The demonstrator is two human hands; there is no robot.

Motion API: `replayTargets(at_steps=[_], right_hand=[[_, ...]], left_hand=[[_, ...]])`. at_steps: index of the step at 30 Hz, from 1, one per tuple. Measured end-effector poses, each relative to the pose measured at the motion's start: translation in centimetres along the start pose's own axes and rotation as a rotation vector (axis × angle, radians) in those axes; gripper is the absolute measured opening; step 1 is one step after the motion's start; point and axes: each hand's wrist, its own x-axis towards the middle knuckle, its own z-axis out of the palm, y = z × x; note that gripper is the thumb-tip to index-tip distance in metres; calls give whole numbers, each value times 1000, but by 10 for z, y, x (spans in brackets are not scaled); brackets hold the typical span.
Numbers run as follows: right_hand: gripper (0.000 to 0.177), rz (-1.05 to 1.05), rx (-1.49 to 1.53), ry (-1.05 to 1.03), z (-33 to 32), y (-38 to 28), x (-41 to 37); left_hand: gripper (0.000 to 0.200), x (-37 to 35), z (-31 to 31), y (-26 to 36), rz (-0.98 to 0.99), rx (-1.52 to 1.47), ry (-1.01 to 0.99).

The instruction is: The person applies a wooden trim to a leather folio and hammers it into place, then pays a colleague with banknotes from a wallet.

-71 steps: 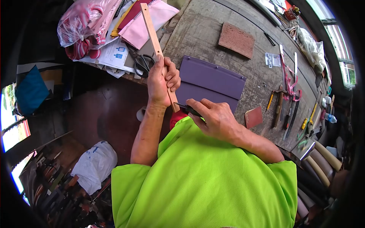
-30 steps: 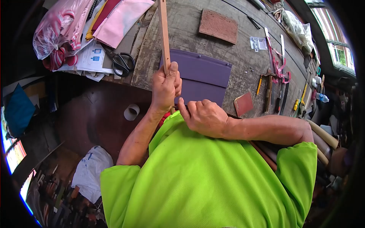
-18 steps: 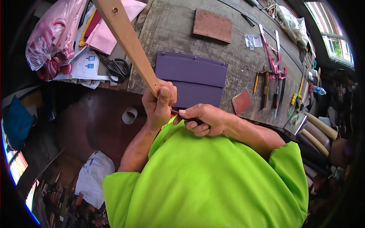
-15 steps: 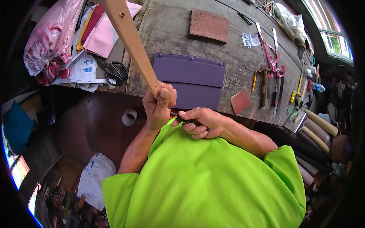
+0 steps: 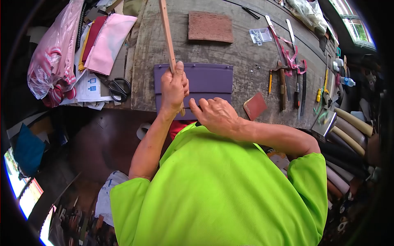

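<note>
My left hand (image 5: 173, 90) is closed round a long wooden strip (image 5: 168, 37), thumb along its side. Above the fist the strip runs up and away, and its lower end shows below the fist. In my right hand (image 5: 218, 114), the curled fingers hold a thin-shafted tool (image 5: 186, 108); its shaft points at the strip's lower end, and its handle is mostly hidden. Under both hands lies a purple flat piece (image 5: 209, 84) with a fold across it and small studs along its far edge.
On the worktable (image 5: 164, 49) are a brown slab (image 5: 210, 27), a small box of screws (image 5: 260, 36), a reddish square (image 5: 255, 106), a hammer (image 5: 282, 88) and a pencil (image 5: 270, 82). Black scissors (image 5: 119, 89) and folded cloth (image 5: 108, 45) lie at the left.
Both hands have moved up and away from my chest, over the purple piece. The strip has turned more upright, its narrow edge now showing. My right hand has rolled knuckles up.
</note>
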Motion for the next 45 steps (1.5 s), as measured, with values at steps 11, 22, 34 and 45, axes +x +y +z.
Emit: replayTargets(at_steps=[11, 22, 34, 45], right_hand=[[37, 733, 1906, -648, -41, 67, -66], [38, 888, -6, 305, 124, 333, -105], [53, 217, 862, 189, 48, 77, -52], [52, 129, 545, -160, 66, 84, -71]], left_hand=[[34, 24, 26, -25, 506, 113, -38], [44, 25, 44, -28, 38, -616, 30], [25, 17, 88, -66, 95, -463, 430], [9, 8, -66, -72, 180, -420, 811]])
